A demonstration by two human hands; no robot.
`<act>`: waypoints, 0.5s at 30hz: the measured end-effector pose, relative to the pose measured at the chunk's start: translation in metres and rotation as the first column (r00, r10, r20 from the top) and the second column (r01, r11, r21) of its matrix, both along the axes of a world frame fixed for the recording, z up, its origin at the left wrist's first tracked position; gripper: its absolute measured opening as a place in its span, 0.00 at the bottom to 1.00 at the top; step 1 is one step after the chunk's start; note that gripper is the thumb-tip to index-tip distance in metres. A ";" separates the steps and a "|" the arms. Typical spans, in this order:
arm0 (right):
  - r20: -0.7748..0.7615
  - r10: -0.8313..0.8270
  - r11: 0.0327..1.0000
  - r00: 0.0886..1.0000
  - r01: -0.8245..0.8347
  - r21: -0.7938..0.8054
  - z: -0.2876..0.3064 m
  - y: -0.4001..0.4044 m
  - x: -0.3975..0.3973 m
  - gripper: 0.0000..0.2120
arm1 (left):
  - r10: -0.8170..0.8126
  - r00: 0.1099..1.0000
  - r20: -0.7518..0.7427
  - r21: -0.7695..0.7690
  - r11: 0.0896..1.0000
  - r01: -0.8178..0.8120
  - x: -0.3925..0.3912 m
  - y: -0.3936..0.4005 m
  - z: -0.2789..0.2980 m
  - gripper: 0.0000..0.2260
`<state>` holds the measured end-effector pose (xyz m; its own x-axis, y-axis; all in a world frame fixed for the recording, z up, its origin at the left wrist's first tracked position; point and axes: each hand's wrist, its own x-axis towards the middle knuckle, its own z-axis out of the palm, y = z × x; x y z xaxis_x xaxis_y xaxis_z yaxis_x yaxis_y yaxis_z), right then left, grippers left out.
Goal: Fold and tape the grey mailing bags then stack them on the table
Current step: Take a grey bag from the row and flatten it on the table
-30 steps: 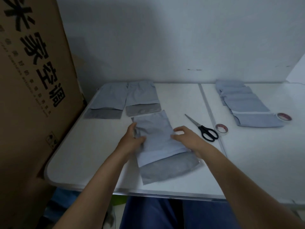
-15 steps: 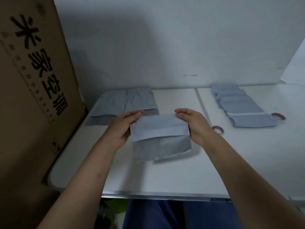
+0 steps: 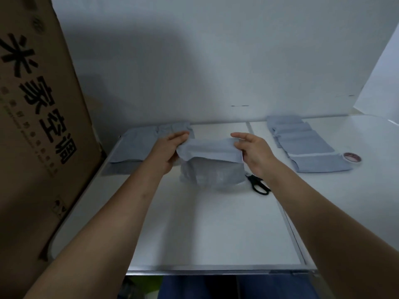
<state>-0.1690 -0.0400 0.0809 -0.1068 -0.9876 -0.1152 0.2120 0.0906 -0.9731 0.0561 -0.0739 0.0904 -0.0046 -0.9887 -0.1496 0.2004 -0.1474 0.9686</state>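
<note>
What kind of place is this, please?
Probably a small packing workstation: a white table with grey mailing bags laid in rows, tape roll, scissors, and a large cardboard box beside it.

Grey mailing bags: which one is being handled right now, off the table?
The middle bag, pinched at its top corners by the left hand and right hand. The far-left bags and the far-right row lie flat, untouched.
</note>
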 end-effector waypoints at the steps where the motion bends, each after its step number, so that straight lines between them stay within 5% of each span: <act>1: -0.028 0.009 1.000 1.000 -0.009 -0.013 0.002 -0.008 -0.002 0.13 | -0.002 1.000 0.004 -0.017 1.000 0.002 0.000 -0.006 0.000 0.04; 9: -0.375 -0.014 0.999 0.927 0.030 0.039 -0.037 -0.009 0.002 0.12 | -0.117 0.987 0.110 0.081 0.991 0.109 0.019 0.009 -0.055 0.06; 15: -0.335 0.125 0.971 0.934 -0.045 0.237 -0.069 0.030 -0.007 0.14 | -0.341 0.934 0.107 0.307 0.905 0.296 0.037 0.060 -0.089 0.09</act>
<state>-0.1764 -0.0096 0.0117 -0.0964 -0.9481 -0.3031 -0.1509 0.3149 -0.9371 0.0928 -0.0143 0.0012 -0.2665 -0.8549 -0.4452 -0.0513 -0.4487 0.8922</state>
